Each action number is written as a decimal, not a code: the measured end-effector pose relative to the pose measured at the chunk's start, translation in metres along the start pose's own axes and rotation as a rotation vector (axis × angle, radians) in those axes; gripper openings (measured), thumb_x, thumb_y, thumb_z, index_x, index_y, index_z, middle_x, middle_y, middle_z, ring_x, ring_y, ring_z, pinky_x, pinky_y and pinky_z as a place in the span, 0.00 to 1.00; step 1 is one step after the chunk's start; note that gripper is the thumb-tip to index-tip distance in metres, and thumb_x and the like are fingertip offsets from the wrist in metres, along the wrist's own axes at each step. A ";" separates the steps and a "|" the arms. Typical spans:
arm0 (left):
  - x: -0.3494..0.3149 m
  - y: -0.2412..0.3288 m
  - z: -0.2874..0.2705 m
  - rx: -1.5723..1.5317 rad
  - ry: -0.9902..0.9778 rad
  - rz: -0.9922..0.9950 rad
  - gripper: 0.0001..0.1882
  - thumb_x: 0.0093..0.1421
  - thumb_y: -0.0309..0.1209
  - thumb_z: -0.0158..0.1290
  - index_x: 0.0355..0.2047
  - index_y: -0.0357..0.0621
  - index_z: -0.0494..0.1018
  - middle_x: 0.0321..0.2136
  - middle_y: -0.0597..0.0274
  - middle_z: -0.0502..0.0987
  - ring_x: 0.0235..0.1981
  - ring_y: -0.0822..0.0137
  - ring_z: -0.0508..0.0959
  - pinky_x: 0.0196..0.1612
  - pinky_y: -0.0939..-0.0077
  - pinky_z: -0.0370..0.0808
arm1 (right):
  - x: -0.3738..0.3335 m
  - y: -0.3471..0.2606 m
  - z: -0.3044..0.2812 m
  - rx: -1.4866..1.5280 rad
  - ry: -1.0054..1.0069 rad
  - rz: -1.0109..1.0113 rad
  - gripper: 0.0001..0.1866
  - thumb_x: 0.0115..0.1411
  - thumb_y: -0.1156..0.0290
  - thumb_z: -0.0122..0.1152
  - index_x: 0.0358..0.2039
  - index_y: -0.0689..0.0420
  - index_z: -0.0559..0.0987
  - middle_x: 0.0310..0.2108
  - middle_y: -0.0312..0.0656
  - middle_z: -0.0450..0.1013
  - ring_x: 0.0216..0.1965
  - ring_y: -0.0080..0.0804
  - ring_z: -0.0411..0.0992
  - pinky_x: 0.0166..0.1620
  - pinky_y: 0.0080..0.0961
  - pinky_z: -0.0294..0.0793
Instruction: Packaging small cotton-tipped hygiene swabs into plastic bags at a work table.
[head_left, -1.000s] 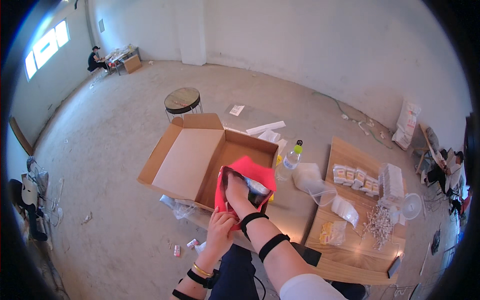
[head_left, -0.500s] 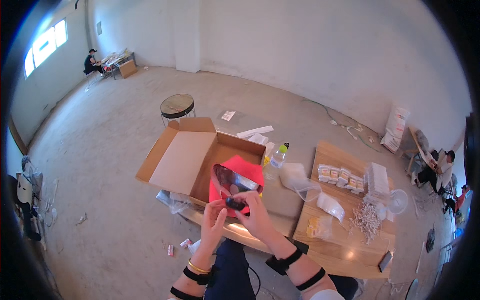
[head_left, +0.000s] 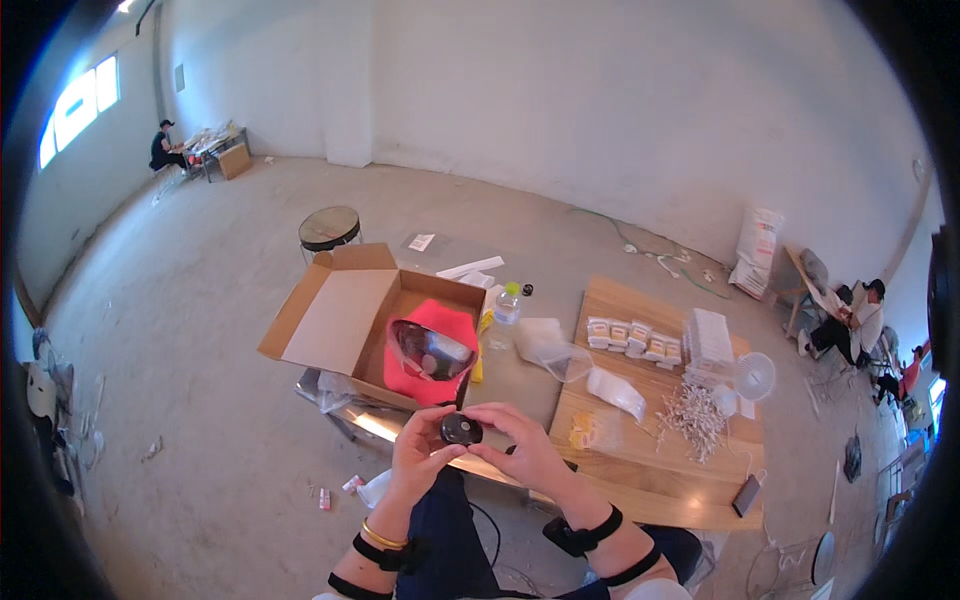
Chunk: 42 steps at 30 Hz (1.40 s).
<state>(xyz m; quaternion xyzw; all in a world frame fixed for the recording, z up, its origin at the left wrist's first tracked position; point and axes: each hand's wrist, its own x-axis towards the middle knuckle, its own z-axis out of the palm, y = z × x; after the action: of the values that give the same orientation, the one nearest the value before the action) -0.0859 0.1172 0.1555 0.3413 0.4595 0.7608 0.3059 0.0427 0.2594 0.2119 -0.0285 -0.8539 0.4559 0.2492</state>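
Both my hands are raised close together over the near edge of the work surface. Pinched between their fingertips is a small rounded black object [head_left: 460, 429], whose kind I cannot make out. My left hand [head_left: 418, 452] grips its left side, and my right hand [head_left: 525, 455] has thumb and fingers on its right side. Just beyond them, an open cardboard box [head_left: 335, 318] has its lid folded back to the left. Inside it lies a red pouch-like thing [head_left: 447, 318], its mouth showing a shiny dark inside with several items that are hard to tell.
Right of the box are a green-capped bottle [head_left: 507, 306] and white plastic bags [head_left: 613, 391]. A wooden table [head_left: 660, 490] bears small white packets [head_left: 630, 338], a heap of thin white pieces [head_left: 692, 422], a fan [head_left: 755, 377] and a phone [head_left: 746, 496]. A stool [head_left: 330, 228] stands behind; people sit farther off.
My hands have drawn back from the red pouch toward me, bringing the black object along. It now shows plainly between both hands. The whole view has shifted slightly.
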 end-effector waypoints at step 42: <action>-0.033 0.004 0.026 -0.451 -0.487 -0.336 0.31 0.72 0.50 0.36 0.58 0.34 0.66 0.43 0.54 0.78 0.40 0.63 0.80 0.34 0.72 0.78 | -0.048 -0.065 -0.047 -0.355 -0.030 -0.251 0.07 0.52 0.71 0.68 0.32 0.55 0.80 0.31 0.38 0.71 0.36 0.40 0.72 0.41 0.34 0.71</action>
<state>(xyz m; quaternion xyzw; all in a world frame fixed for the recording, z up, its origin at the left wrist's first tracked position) -0.0466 0.1033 0.1601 0.3561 0.2437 0.6788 0.5942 0.1177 0.2441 0.2659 0.0412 -0.9213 0.2642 0.2824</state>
